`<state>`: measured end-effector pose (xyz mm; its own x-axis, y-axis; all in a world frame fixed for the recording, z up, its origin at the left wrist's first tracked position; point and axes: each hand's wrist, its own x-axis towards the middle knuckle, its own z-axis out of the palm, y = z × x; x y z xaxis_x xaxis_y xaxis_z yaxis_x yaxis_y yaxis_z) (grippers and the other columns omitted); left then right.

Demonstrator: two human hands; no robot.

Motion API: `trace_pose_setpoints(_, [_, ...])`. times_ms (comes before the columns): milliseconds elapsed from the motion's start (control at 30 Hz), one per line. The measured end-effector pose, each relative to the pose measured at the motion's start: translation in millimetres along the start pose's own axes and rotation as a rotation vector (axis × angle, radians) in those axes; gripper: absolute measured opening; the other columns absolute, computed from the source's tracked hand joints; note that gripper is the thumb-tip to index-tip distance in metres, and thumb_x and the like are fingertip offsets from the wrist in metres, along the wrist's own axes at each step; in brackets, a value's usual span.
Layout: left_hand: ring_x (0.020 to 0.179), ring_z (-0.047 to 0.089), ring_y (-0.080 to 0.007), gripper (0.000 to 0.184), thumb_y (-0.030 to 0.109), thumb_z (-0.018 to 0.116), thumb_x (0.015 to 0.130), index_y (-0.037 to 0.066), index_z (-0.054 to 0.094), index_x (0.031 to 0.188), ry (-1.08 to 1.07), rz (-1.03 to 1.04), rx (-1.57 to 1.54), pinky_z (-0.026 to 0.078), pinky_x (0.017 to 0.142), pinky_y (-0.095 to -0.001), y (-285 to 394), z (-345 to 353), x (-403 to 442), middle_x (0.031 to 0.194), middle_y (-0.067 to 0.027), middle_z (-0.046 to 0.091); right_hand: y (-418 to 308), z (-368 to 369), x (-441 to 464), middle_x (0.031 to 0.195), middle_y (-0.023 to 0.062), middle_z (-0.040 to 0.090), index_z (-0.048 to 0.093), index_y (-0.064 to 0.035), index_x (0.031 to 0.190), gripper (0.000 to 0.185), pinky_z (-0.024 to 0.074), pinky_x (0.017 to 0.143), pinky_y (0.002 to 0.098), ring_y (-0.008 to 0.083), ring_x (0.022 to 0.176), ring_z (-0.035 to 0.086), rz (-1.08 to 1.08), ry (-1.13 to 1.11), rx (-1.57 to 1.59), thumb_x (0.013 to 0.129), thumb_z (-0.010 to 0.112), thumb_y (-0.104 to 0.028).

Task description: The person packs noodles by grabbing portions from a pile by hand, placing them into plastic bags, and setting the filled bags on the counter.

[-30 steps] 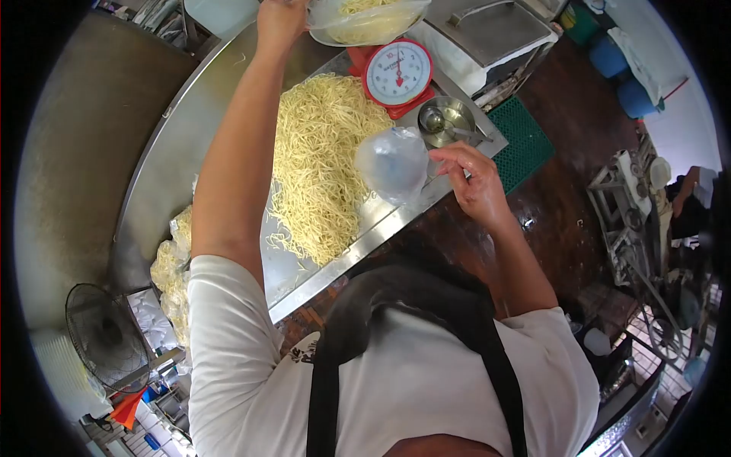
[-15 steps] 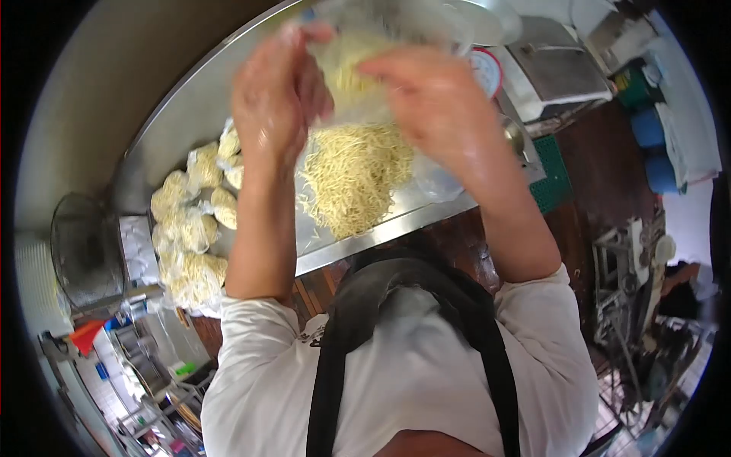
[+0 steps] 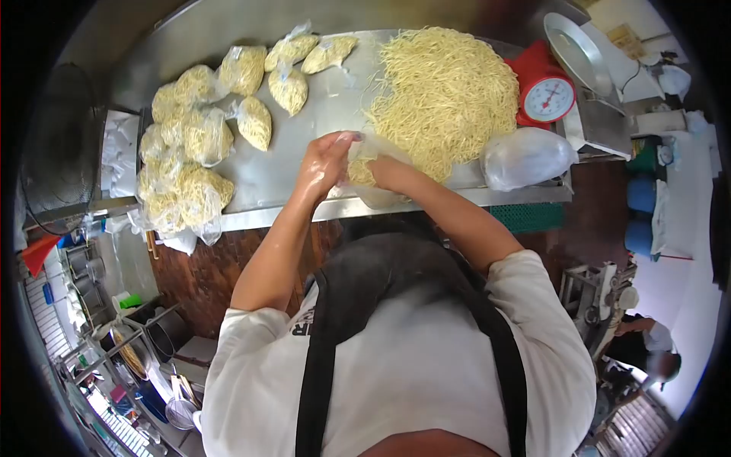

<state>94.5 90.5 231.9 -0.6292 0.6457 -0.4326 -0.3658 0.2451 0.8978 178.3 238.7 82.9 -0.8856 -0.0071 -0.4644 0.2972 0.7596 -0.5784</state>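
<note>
The rim of an open clear plastic bag (image 3: 375,192) is grasped by the left grip (image 3: 326,161), with the film pinched at the fingertips. The right grip (image 3: 387,174) is sunk into the same bag; its fingers are hidden by the film and the noodles, so whether they are clenched or released cannot be told. Some pale yellow noodles (image 3: 360,172) are contained in the bag, which is held upright between the two grips, over the front edge of the metal counter (image 3: 327,107). Just beyond the right grip, a large loose heap of noodles (image 3: 449,95) is spread on the counter. To the right of that grip, a puffed clear plastic bundle (image 3: 527,158) is set near the front edge. Farther out on the same side, past the heap, a red dial scale (image 3: 545,90) is seen, with a shallow metal pan (image 3: 577,55) beside it. To the left of the left grip, filled bags of noodles (image 3: 205,137) are piled at the counter's end, while several single bags (image 3: 253,123) are laid out between the pile and the heap. Below the counter, to the right of the right grip, a green mat (image 3: 525,218) is partly visible. Well apart, at the far right, another person (image 3: 647,343) is seen.
</note>
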Motion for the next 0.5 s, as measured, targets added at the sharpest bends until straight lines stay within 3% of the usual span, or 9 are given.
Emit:
trace_pose_setpoints(67, [0.042,0.032,-0.0063,0.033,0.027,0.05,0.102,-0.001,0.065,0.112,-0.04,-0.001,0.017,0.032,0.039,-0.0249,-4,-11,-4,0.053,0.0055,0.035,-11,12,8,0.108,0.0228,0.065,0.065,-0.0041,0.11,0.028,0.0495,0.087,0.0445,0.0363,0.101,0.064,0.07,-0.09,-0.076,0.085,0.059,-0.016])
trace_pose_setpoints(133, [0.042,0.036,-0.0063,0.034,0.029,0.05,0.102,0.0,0.065,0.113,-0.088,0.033,0.032,0.037,0.039,-0.025,-7,-29,-5,0.053,0.0051,0.037,-52,-32,-17,0.11,0.022,0.064,0.063,-0.0061,0.113,0.028,0.0494,0.087,0.044,0.0358,0.103,0.063,0.065,-0.104,-0.205,0.087,0.059,-0.016])
trace_pose_setpoints(200, [0.043,0.041,-0.0073,0.034,0.029,0.05,0.102,0.002,0.067,0.11,-0.056,-0.01,-0.012,0.04,0.04,-0.0262,-11,-48,-4,0.054,0.0041,0.043,-90,-77,-61,0.105,0.0227,0.062,0.06,-0.0014,0.11,0.027,0.0477,0.088,0.043,0.0364,0.1,0.061,-0.088,0.131,-0.031,0.089,0.056,-0.017])
trace_pose_setpoints(267, [0.048,0.047,-0.0074,0.032,0.028,0.05,0.102,0.004,0.067,0.114,-0.058,-0.026,-0.033,0.042,0.041,-0.026,-2,-59,-2,0.063,0.0026,0.053,-97,-98,-82,0.099,0.0162,0.062,0.059,-0.0005,0.109,0.023,0.0484,0.087,0.0393,0.0306,0.098,0.062,-0.313,0.415,0.129,0.09,0.057,-0.013])
trace_pose_setpoints(400, [0.057,0.053,-0.0095,0.035,0.028,0.061,0.095,0.006,0.062,0.122,-0.294,0.093,0.06,0.043,0.047,-0.0267,4,-60,-4,0.075,-0.0024,0.061,-121,-105,-84,0.105,0.0098,0.061,0.055,0.0001,0.116,0.022,0.0493,0.09,0.036,0.0222,0.101,0.061,-0.335,0.622,0.927,0.097,0.05,-0.01])
trace_pose_setpoints(467, [0.062,0.057,-0.0131,0.041,0.029,0.067,0.09,0.006,0.061,0.123,-0.426,0.149,0.283,0.045,0.052,-0.0301,-1,-52,-2,0.079,-0.0061,0.063,-150,-115,-81,0.104,0.0102,0.062,0.054,-0.0007,0.116,0.023,0.0522,0.084,0.0391,0.0227,0.093,0.063,-0.52,0.679,1.288,0.097,0.049,-0.012])
trace_pose_setpoints(500, [0.063,0.057,-0.0163,0.042,0.029,0.069,0.087,0.005,0.061,0.12,-0.395,0.194,0.323,0.046,0.055,-0.032,-8,-45,2,0.078,-0.0083,0.062,-162,-123,-83,0.104,0.0105,0.062,0.054,-0.0011,0.116,0.023,0.0537,0.081,0.0407,0.0229,0.09,0.063,-0.612,0.698,1.47,0.098,0.049,-0.013])
